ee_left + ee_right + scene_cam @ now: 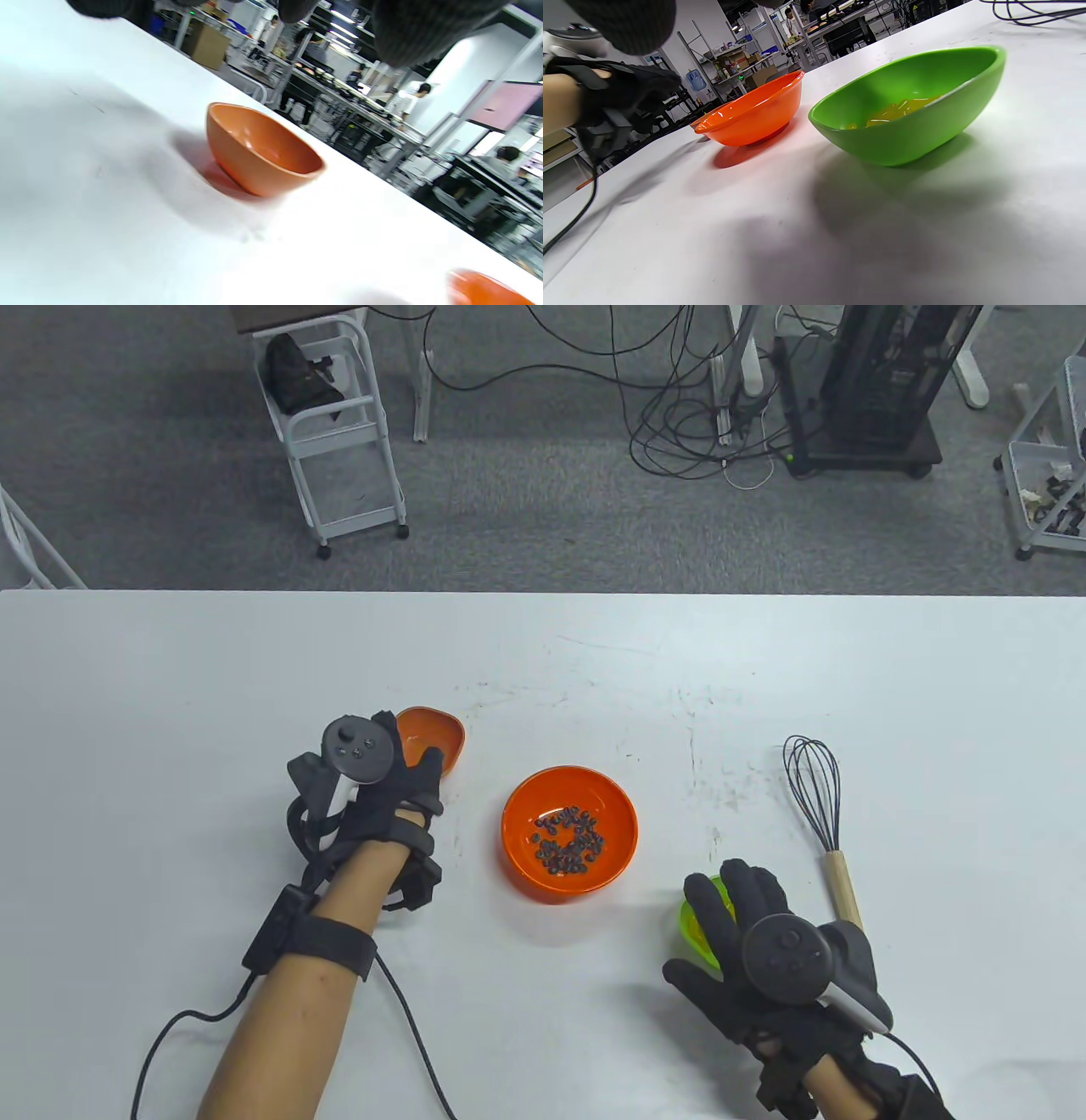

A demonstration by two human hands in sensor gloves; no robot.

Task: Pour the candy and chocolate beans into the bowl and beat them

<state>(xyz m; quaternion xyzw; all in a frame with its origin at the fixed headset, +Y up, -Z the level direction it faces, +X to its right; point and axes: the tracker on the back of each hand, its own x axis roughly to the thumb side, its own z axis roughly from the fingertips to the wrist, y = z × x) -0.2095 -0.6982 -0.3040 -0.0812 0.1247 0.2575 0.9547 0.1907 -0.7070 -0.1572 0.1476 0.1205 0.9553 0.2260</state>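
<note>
Chocolate beans (569, 842) in orange bowl (519, 848), no legible writing anywhere

Large orange bowl (569, 830) upright mid-surface, dark chocolate beans (568, 841) scattered in its bottom. Small orange bowl (431, 740) to its upper left, upright, looks empty. Green bowl (908, 103) to its lower right, yellow candy (897, 112) inside. Wire whisk (820, 823), wooden handle, lies flat further right.

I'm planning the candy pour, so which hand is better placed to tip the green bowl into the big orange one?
Right. The right hand hovers directly over the green bowl, which holds the yellow candy and sits beside the large orange bowl. The left hand is across the table at the small orange bowl.
</note>
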